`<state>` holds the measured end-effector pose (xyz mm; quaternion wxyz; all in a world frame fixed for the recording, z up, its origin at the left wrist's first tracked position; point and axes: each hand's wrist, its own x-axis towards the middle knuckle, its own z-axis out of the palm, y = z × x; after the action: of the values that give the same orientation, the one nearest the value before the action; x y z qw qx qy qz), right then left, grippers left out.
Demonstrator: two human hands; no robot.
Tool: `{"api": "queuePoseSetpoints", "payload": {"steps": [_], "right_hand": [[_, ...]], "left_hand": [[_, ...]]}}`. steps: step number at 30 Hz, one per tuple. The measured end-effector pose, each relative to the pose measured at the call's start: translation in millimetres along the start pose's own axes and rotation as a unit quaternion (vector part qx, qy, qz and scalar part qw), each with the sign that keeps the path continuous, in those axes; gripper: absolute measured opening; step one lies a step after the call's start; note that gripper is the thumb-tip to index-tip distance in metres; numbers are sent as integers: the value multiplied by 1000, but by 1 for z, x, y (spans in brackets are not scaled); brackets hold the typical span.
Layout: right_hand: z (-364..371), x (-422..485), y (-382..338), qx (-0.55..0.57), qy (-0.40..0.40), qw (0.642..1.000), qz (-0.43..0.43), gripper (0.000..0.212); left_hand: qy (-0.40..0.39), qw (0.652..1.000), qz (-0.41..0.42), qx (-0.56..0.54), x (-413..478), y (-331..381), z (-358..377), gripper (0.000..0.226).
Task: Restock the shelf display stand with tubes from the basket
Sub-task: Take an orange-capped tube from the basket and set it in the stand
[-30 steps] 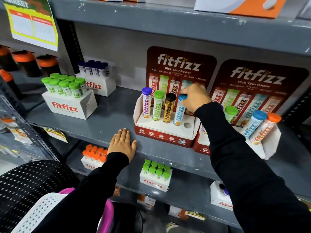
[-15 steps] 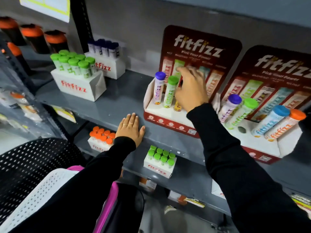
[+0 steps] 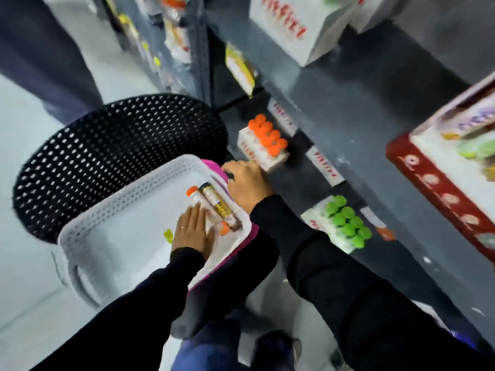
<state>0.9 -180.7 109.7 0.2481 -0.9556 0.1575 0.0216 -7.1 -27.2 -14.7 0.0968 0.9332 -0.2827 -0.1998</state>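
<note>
A white perforated basket sits low in front of me. In it lie an orange-capped tube and a gold tube with a dark cap, side by side near its right wall. My left hand lies flat with fingers extended over the lower end of the orange-capped tube. My right hand is curled at the basket's far right corner, with something small and dark at the thumb; blur hides what it is. The red-fronted display stand is on the shelf at the right edge, with green-capped tubes in it.
A black perforated seat stands behind the basket, and a pink rim shows under the basket's corner. On the lower shelf are a box of orange-capped tubes and a box of green-capped tubes. A white fitfizz box sits above.
My view swung down from the shelf to the basket. My right hand left the display stand and dropped to the basket's corner. My left hand moved from the shelf edge onto the tubes.
</note>
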Motion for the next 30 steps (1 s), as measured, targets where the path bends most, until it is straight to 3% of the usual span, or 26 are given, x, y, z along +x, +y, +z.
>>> {"api": "queuePoseSetpoints", "payload": {"steps": [2, 4, 9, 14, 22, 30], "right_hand": [[30, 14, -8, -26, -88, 996, -3, 31], [59, 31, -15, -48, -142, 989, -11, 33], [128, 61, -21, -177, -173, 967, -58, 36], [149, 72, -18, -308, -171, 931, -94, 34], [128, 68, -28, -228, -154, 957, -96, 22], [55, 34, -29, -185, -232, 953, -62, 27]], "left_hand": [[-26, 997, -68, -26, -8, -23, 14, 89], [-44, 995, -92, -20, -13, -37, 26, 77], [-36, 998, -58, 14, -13, -55, 47, 68], [-5, 998, -54, 39, -13, -58, 60, 62], [-34, 997, -66, 32, -14, -58, 60, 61], [-43, 997, -53, 26, -14, -57, 55, 72]]}}
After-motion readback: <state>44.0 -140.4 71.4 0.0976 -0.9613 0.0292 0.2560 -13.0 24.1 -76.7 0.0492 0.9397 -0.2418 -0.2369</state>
